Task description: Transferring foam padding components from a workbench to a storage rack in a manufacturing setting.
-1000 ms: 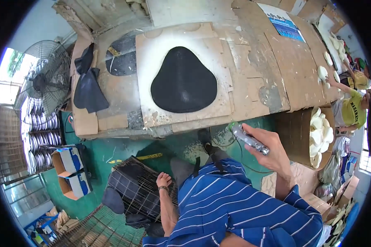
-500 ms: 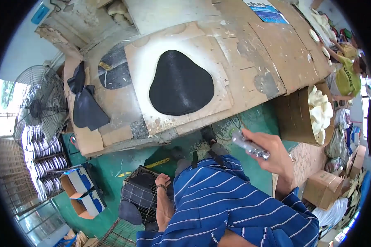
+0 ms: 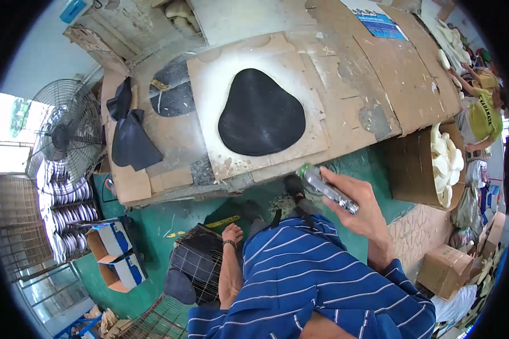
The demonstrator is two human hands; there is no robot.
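Observation:
My right hand (image 3: 359, 206) is closed around a silver metal spray gun (image 3: 329, 191) with a green part at its far end. The gun is over the floor just off the table's front edge, pointing toward the table. Beyond it a black, rounded-triangular sheet (image 3: 260, 113) lies flat on a cardboard square (image 3: 209, 85) covered with whitish residue. My left hand (image 3: 232, 232), with a dark bracelet at the wrist, hangs low beside a wire basket (image 3: 201, 257) of black pieces. Its fingers are loosely curled with nothing visible in them; whether they touch the basket, I cannot tell.
Crumpled black pieces (image 3: 133, 135) lie on the table's left. A floor fan (image 3: 62, 133) and a rack of pale discs (image 3: 68, 217) stand at left. Under the right edge is a carton of cream-coloured pieces (image 3: 448, 164). A person in yellow-green (image 3: 486, 116) works at far right.
My right hand has brought the spray gun left and slightly up toward the table edge. The view has shifted, so the table sits a little further right. The black sheet lies as before.

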